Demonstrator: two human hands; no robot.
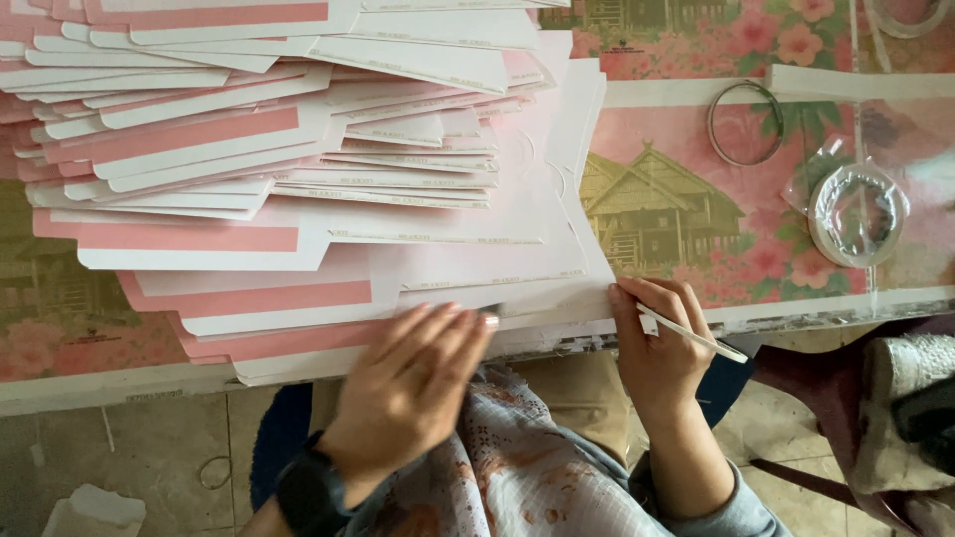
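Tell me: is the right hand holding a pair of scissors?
No. The right hand holds a thin white stick at the table edge, while the left hand rests on the pink-and-white cardboard sheets.

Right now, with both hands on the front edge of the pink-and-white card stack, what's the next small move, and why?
Probably slide the thin white stick in the right hand along the top pink-and-white flat card sheet: its tip sits at that sheet's edge, and the left hand is pressing the sheet flat.

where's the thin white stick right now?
Head view, lower right: the thin white stick is in the right hand at the table edge, just right of the pink-and-white card stack.
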